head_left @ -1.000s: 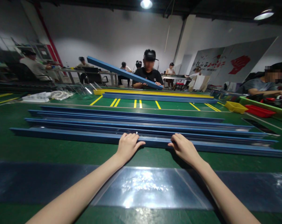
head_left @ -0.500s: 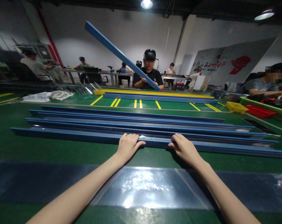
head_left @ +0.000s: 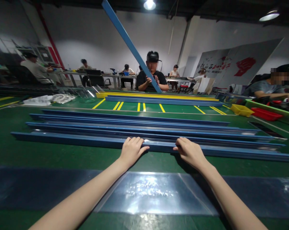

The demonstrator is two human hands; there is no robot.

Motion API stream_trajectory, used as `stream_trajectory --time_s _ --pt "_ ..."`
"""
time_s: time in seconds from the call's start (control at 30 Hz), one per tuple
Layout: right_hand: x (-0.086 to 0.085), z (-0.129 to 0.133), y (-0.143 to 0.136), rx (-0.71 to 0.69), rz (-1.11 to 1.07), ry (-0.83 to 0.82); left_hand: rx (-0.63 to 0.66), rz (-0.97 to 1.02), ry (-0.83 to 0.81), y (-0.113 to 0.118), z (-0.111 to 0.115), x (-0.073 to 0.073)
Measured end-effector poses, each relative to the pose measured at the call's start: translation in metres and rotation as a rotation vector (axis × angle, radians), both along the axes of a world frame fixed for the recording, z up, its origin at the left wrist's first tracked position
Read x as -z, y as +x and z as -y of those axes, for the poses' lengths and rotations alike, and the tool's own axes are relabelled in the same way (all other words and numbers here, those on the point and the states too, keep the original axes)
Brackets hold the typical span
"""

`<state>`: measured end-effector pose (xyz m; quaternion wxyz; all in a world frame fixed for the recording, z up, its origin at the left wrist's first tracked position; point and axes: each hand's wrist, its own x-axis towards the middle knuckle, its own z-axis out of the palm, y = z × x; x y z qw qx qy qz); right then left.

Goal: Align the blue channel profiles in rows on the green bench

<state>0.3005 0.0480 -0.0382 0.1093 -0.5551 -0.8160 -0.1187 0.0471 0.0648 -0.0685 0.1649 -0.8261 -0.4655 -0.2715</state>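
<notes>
Both my hands grip the nearest long blue channel strip [head_left: 70, 140], which lies crosswise on the green table. My left hand [head_left: 132, 149] hooks its fingers over the upper edge, thumb stretched along the near face. To the right, my right hand [head_left: 187, 150] curls over the same edge, its fingers bent and their tips partly hidden. More blue channel strips [head_left: 134, 120] lie parallel just behind. Between my forearms and beneath them, a clear plastic film [head_left: 149, 191] stretches flat across the table, shining under the lamp.
Across the table a person [head_left: 152, 78] holds another blue strip [head_left: 132, 44] slanted upward. Yellow strips [head_left: 158, 95] lie before that person. On the right are a yellow bin [head_left: 242, 110], a red tray [head_left: 266, 114] and a dark flat panel [head_left: 266, 130]. Clear bundled material [head_left: 63, 96] sits left.
The person opposite has tilted the raised blue strip more steeply, its top end moving up and right. My hands stay almost in place on the nearest strip.
</notes>
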Motion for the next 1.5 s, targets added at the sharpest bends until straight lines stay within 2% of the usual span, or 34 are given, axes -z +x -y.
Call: stream_trajectory --time_s 0.4,0.8,1.23,1.5 --pt "-0.007 0.004 0.016 0.088 0.050 -0.056 0.110 -0.078 0.067 0.002 0.002 -0.002" --pt "-0.009 0.006 0.056 0.226 0.029 -0.073 0.010 -0.008 0.064 0.000 0.000 -0.002" --pt "-0.004 0.007 0.056 0.135 0.065 -0.006 -0.019 -0.028 0.046 0.000 0.000 0.000" --pt "-0.005 0.006 0.046 0.158 0.186 0.024 -0.023 -0.041 0.036 0.001 0.000 -0.001"
